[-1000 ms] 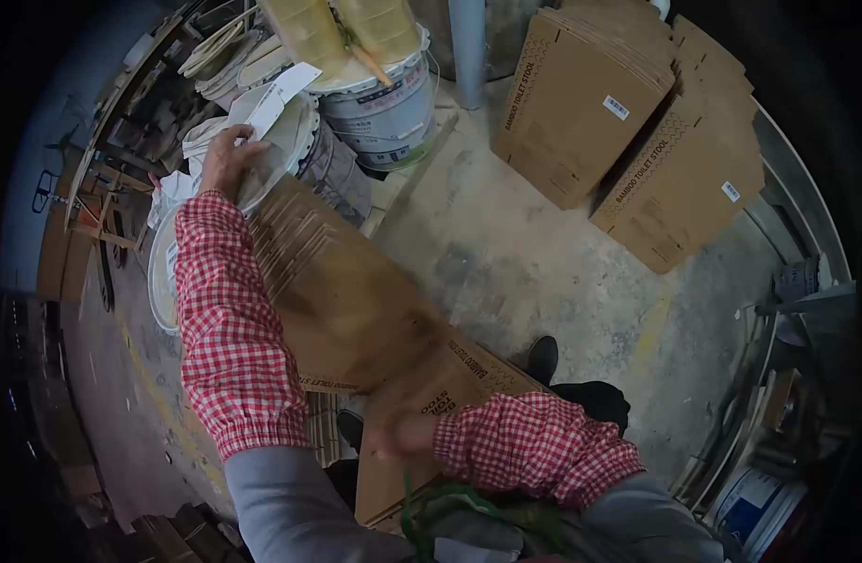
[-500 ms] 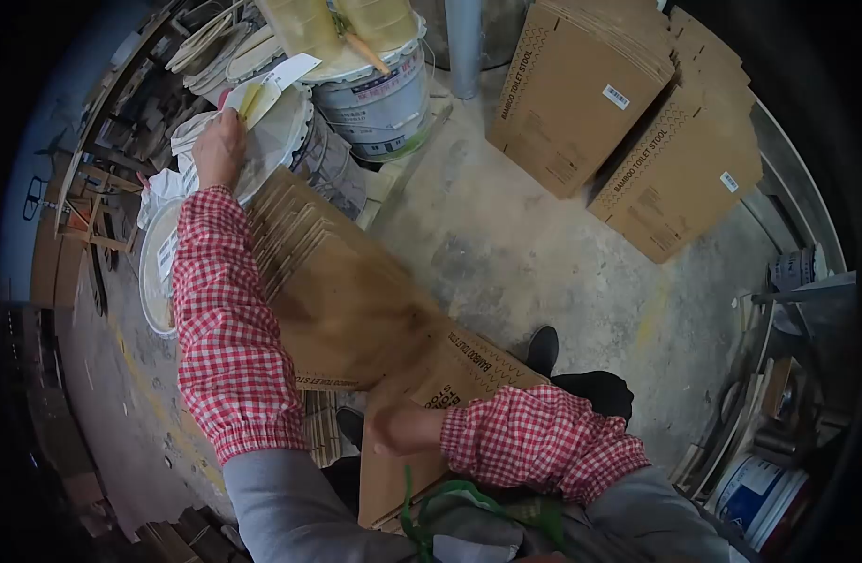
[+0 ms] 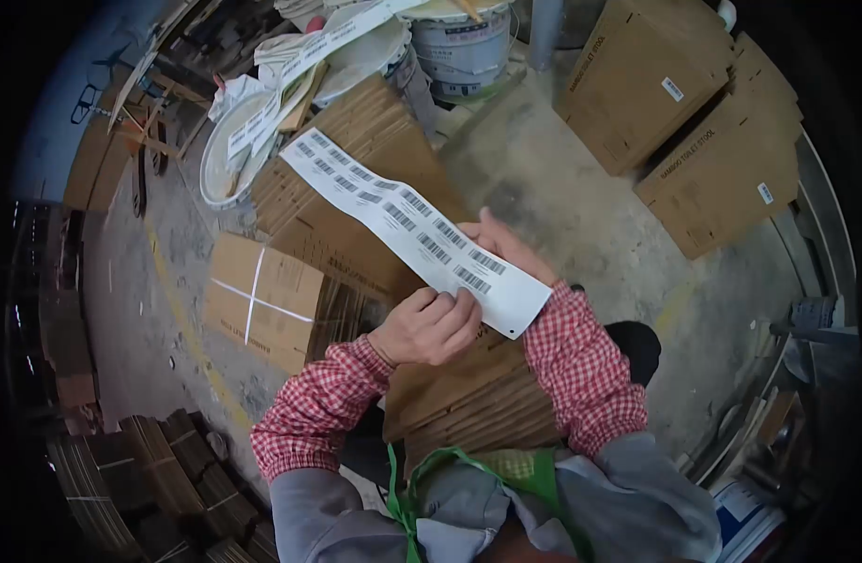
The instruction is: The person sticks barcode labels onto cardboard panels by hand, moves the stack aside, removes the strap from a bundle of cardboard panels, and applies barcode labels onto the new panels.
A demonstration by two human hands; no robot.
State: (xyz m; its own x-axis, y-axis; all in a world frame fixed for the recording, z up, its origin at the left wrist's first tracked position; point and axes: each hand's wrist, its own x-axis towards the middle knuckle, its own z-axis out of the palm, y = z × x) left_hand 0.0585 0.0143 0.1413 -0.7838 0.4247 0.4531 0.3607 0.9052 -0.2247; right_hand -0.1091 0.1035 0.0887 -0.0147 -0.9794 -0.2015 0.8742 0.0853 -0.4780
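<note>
A long white sheet of barcode labels [image 3: 393, 220] stretches in front of me over flattened brown cartons. My left hand [image 3: 429, 326] is closed at its near edge, fingertips pinching by the lowest barcodes. My right hand [image 3: 508, 246] holds the sheet from the far side near its right end, partly hidden beneath it. Under the sheet, a fanned stack of cartons [image 3: 384, 141] leans towards the buckets. More flattened cartons [image 3: 478, 403] lie below my hands, close to my lap.
Printed cartons [image 3: 647, 84] with barcode labels stand at the upper right. Paint buckets [image 3: 459, 47] stand at the top, with label strips [image 3: 332, 42] across nearby lids. A strapped carton bundle [image 3: 262, 300] sits left of me. Stacked cardboard [image 3: 159, 469] fills the lower left.
My left hand has come back from the bucket lids towards my lap. My right hand has risen from the cartons. The label sheet now spans the space before me, held by both.
</note>
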